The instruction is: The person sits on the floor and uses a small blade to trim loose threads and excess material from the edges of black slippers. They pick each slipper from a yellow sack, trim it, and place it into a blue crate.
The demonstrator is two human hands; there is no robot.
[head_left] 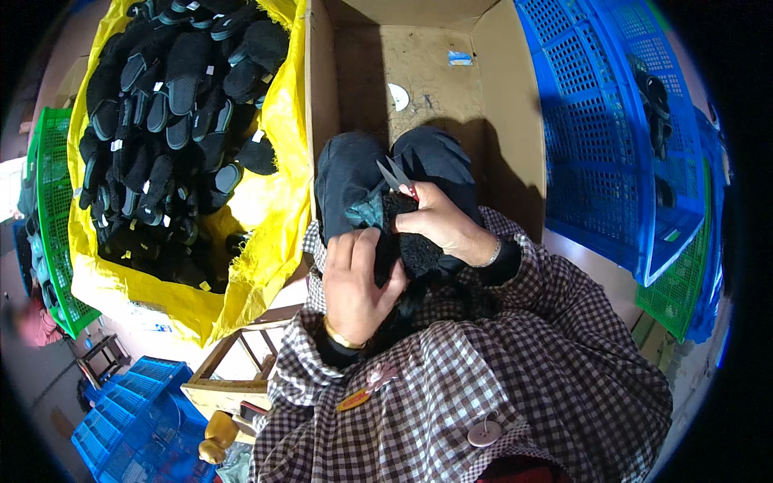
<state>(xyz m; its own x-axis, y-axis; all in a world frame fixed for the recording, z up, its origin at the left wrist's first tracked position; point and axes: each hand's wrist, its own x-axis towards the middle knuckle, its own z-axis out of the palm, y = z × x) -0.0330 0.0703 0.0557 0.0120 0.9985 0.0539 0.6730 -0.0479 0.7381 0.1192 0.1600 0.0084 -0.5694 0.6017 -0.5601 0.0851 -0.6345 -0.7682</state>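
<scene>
In my lap, over my dark-trousered knees, lies a black fleecy slipper (419, 253), partly covered by my hands. My left hand (356, 278) is closed on its near left side, fingers bent over the dark material. A bit of teal fabric (366, 211) shows just beyond those fingers. My right hand (443, 225) grips the slipper's fleecy part from the right. Tucked in the same hand is a pair of small scissors (396, 175) with a red handle, blades apart and pointing away from me.
A yellow sack (278, 233) full of black slippers (183, 84) stands at the left. Ahead of my knees is an open cardboard box (507, 97). Blue plastic crates (592, 137) rise on the right. Green crates (55, 217), a wooden stool (229, 386) and another blue crate (137, 419) are left.
</scene>
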